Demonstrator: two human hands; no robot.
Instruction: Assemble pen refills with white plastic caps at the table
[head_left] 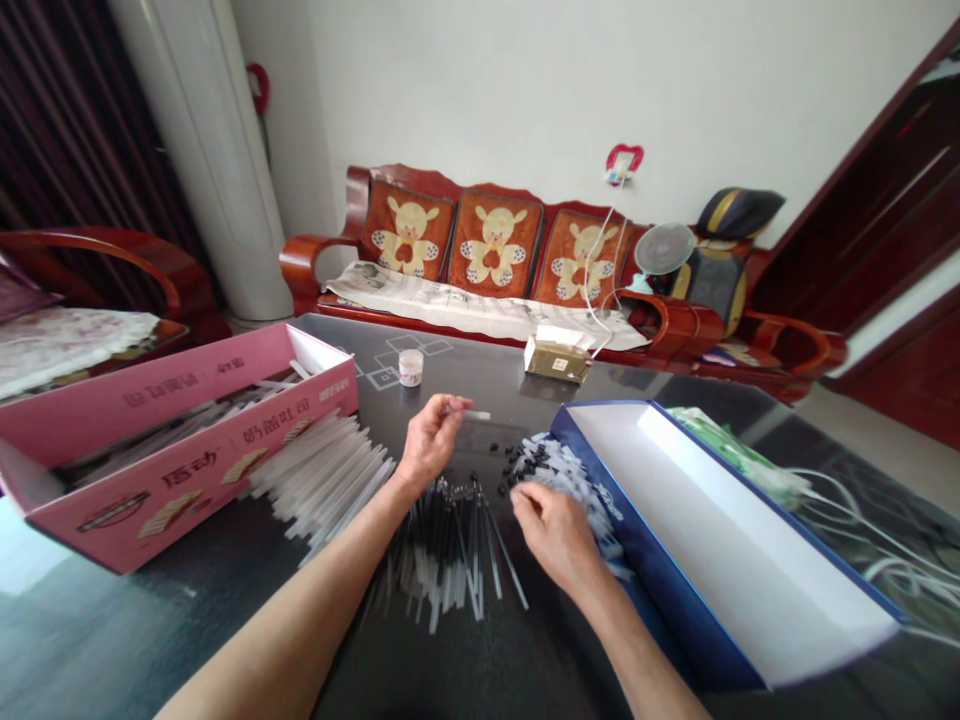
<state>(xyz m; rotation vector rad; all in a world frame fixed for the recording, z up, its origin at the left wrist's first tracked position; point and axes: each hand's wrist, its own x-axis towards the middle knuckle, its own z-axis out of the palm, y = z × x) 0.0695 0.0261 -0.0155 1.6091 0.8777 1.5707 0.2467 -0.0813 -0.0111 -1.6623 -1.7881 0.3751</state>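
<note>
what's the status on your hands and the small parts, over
Left hand holding a thin clear tube. Right hand curled beside small-parts pile, any hold hidden. Blue box close on pile's right.

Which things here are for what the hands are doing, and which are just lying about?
Probably for the job:
slim clear piece in the left hand
small black and white pieces beside the right hand
pale tubes
dark-ended sticks
pink box with slim pieces inside
blue box (maybe)

Probably just lying about:
tissue box
fan
cushions
</note>
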